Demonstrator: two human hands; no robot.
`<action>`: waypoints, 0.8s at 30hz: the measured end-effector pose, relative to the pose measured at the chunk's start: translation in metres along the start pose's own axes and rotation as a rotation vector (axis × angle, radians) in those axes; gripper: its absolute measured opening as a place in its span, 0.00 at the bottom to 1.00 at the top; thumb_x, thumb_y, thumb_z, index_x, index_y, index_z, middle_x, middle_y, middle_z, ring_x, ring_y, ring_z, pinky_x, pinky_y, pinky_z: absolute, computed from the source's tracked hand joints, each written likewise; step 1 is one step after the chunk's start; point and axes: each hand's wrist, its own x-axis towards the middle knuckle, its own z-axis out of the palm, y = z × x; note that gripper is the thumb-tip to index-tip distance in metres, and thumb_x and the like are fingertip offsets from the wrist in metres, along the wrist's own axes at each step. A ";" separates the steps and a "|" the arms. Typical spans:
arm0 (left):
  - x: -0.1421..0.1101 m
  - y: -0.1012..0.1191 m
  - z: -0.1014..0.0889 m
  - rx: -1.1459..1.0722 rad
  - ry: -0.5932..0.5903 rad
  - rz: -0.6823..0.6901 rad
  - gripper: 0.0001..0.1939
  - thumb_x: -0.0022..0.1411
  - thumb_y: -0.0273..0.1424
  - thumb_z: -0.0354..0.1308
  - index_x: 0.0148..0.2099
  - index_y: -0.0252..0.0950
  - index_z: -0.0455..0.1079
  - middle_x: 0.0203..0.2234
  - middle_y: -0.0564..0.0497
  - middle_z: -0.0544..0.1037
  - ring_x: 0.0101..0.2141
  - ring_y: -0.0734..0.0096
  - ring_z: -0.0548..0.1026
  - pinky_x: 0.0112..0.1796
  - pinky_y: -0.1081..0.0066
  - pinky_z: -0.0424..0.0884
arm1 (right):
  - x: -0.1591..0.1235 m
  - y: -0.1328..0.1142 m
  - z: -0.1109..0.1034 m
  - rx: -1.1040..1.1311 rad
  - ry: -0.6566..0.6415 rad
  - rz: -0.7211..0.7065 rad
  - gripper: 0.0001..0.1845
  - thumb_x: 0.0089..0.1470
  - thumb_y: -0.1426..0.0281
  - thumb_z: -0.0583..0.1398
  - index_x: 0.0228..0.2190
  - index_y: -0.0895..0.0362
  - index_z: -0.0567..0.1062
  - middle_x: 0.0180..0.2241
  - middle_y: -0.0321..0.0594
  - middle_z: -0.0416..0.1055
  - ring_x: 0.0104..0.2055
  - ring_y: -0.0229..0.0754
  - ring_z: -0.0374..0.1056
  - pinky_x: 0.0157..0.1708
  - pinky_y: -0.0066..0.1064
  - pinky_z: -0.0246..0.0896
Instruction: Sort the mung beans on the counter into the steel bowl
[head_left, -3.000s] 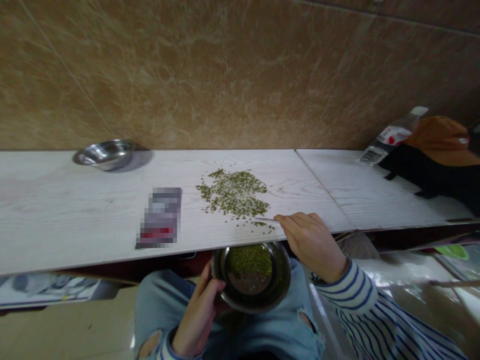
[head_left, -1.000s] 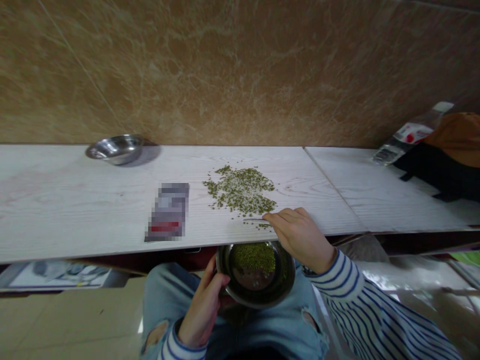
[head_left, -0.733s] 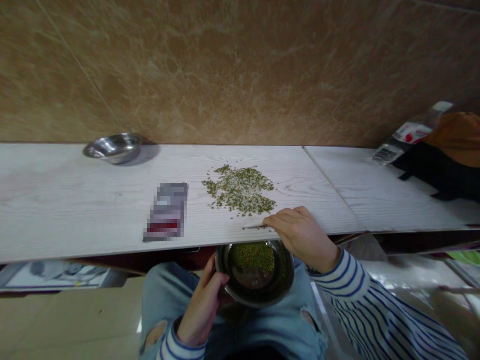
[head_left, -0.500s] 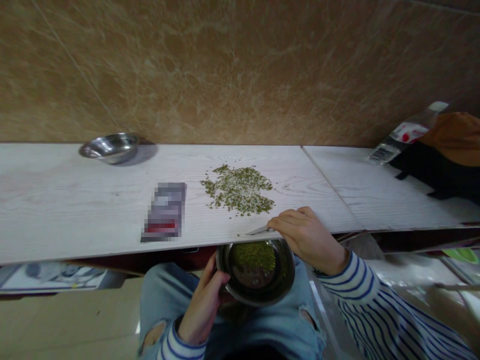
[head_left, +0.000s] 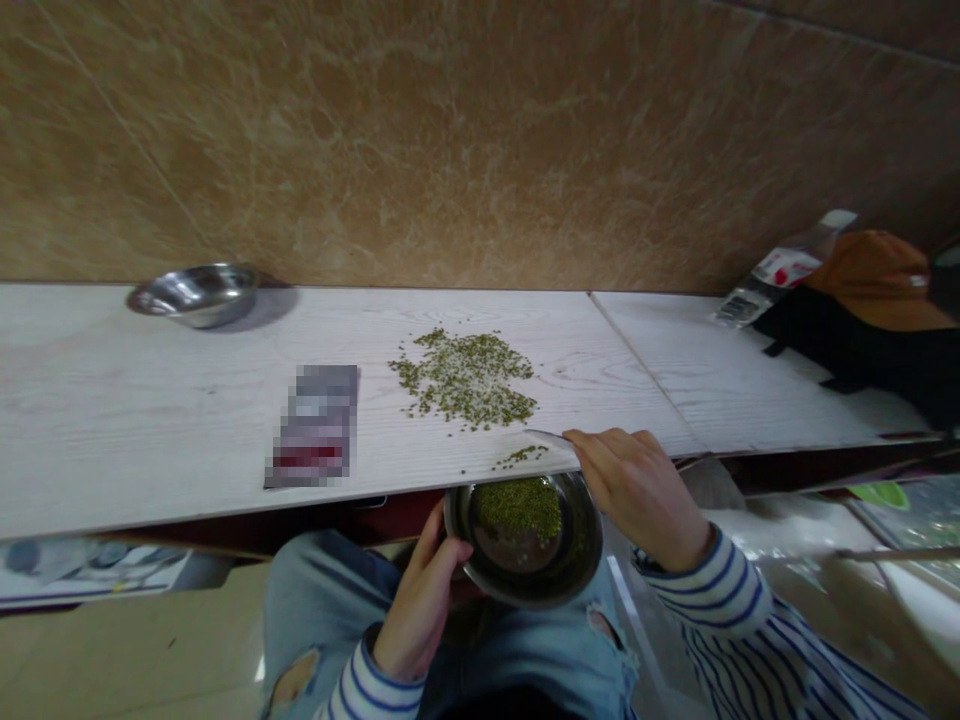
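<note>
My left hand grips the rim of a steel bowl held on my lap just under the edge of the white wooden table. The bowl holds green mung beans. My right hand rests at the table's front edge, fingers closed on a thin flat card whose tip lies on the tabletop. A small cluster of beans lies by the card near the edge. Farther back lies a spread pile of green beans and white grains.
A second steel bowl stands at the back left by the brown marble wall. A blurred dark card lies left of the pile. A plastic bottle and a dark bag with an orange cap sit at the right.
My right hand has shifted the card a little right and back, and a small cluster of beans now lies near the table edge. The view has drifted slightly.
</note>
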 end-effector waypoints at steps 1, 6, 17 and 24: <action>0.000 0.000 0.001 -0.004 -0.008 -0.001 0.34 0.51 0.28 0.55 0.62 0.43 0.58 0.47 0.48 0.74 0.36 0.67 0.71 0.30 0.71 0.69 | 0.000 -0.006 -0.001 -0.009 0.007 0.001 0.14 0.60 0.74 0.52 0.46 0.59 0.71 0.33 0.41 0.75 0.36 0.40 0.67 0.36 0.34 0.49; -0.005 0.002 0.003 -0.008 -0.020 -0.007 0.34 0.51 0.27 0.54 0.62 0.42 0.57 0.48 0.47 0.73 0.38 0.66 0.72 0.30 0.72 0.69 | 0.002 -0.032 -0.005 -0.016 -0.008 -0.012 0.15 0.59 0.75 0.53 0.47 0.60 0.70 0.33 0.42 0.74 0.36 0.41 0.65 0.37 0.34 0.48; -0.005 0.001 -0.006 -0.016 -0.008 0.026 0.33 0.52 0.29 0.56 0.61 0.43 0.58 0.46 0.48 0.75 0.34 0.68 0.73 0.29 0.70 0.69 | 0.001 -0.052 -0.011 0.066 -0.028 -0.060 0.16 0.58 0.76 0.54 0.48 0.59 0.70 0.36 0.43 0.75 0.38 0.41 0.66 0.38 0.35 0.50; -0.002 -0.001 -0.009 -0.026 0.029 0.020 0.34 0.51 0.30 0.58 0.61 0.44 0.59 0.43 0.49 0.77 0.34 0.67 0.73 0.29 0.71 0.68 | -0.005 -0.057 -0.018 0.133 -0.019 -0.095 0.15 0.59 0.75 0.53 0.47 0.59 0.70 0.36 0.43 0.75 0.38 0.41 0.66 0.38 0.35 0.52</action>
